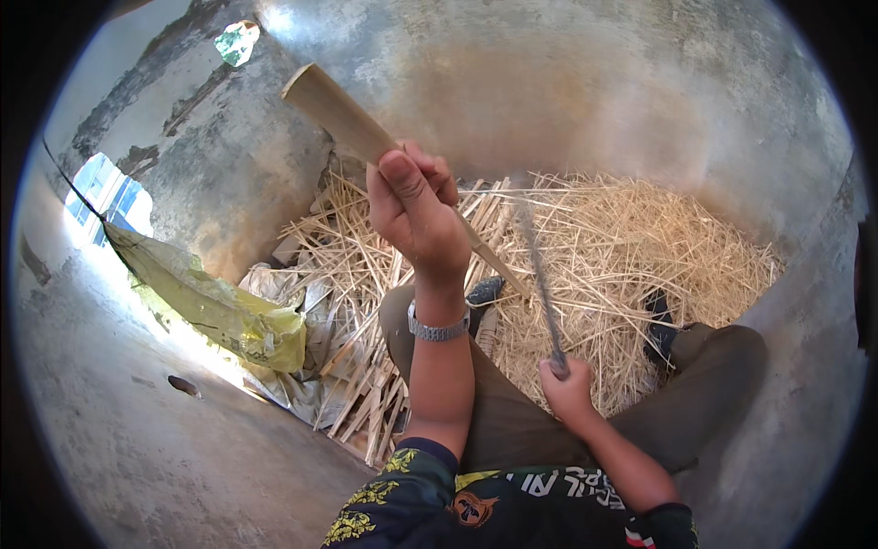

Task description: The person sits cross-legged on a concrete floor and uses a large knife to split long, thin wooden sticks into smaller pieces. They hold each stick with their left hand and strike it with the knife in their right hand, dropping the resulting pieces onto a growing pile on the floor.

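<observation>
My left hand (416, 209) is raised and closed around a pale bamboo stick (336, 112), whose cut end points up to the left and whose thin lower end slants down toward my lap. A metal watch (438, 328) sits on that wrist. My right hand (567, 389) is lower, gripping the handle of a long dark blade (538, 270) that rises toward the stick; the blade is blurred. Both hands are above my crossed legs in olive trousers (512, 421).
A heap of thin bamboo slivers and shavings (631, 247) covers the floor ahead. Split strips (366, 403) lie by my left knee. A yellow sack (215, 306) and grey sheeting lie to the left. Concrete walls (567, 82) surround the spot.
</observation>
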Motion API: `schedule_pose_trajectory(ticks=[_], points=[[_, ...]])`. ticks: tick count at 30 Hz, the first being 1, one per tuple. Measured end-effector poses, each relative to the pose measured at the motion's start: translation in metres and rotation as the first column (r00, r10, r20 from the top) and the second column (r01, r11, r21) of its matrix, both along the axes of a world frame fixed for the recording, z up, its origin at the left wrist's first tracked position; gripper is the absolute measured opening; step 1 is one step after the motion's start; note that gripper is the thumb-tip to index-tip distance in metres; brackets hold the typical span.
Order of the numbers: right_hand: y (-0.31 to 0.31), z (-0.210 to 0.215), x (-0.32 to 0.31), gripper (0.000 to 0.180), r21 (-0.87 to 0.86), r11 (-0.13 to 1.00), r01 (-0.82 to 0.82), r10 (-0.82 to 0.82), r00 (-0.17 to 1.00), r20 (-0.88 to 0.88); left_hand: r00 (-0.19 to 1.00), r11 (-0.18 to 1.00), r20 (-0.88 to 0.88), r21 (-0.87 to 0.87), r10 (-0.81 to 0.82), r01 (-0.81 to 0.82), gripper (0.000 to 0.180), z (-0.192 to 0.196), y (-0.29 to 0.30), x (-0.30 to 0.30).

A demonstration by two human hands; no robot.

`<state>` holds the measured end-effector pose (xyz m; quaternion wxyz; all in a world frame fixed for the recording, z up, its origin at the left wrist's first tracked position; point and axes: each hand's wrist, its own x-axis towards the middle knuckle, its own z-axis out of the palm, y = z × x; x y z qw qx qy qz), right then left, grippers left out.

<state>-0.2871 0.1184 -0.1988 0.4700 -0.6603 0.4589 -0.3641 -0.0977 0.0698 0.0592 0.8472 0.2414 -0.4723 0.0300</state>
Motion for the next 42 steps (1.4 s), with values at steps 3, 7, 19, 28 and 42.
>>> schedule_pose_trajectory(ticks=[3,7,19,28,42], points=[[-0.004,-0.017,-0.004,0.029,0.125,0.992,0.011,0.016,0.978,-0.207,0.999,0.999,0.026,0.006,0.034,-0.034,0.043,-0.001,-0.005,-0.002],[-0.007,-0.024,-0.003,0.029,0.394,0.917,-0.062,0.120,0.985,-0.125,0.997,0.996,0.003,0.033,-0.083,0.083,0.043,0.003,0.004,0.005],[0.016,0.063,0.005,0.033,-0.012,0.998,-0.066,0.067,0.980,0.188,0.998,0.998,-0.005,0.006,-0.067,0.067,0.039,-0.005,0.016,0.013],[-0.019,-0.041,-0.004,0.028,0.307,0.949,0.065,0.058,0.926,-0.374,0.995,0.999,0.100,0.025,-0.027,0.025,0.037,-0.004,0.010,-0.004],[-0.029,0.029,0.015,0.019,0.470,0.851,-0.236,0.171,0.969,0.177,1.000,1.000,0.009,0.022,-0.002,0.002,0.039,-0.006,0.009,0.015]])
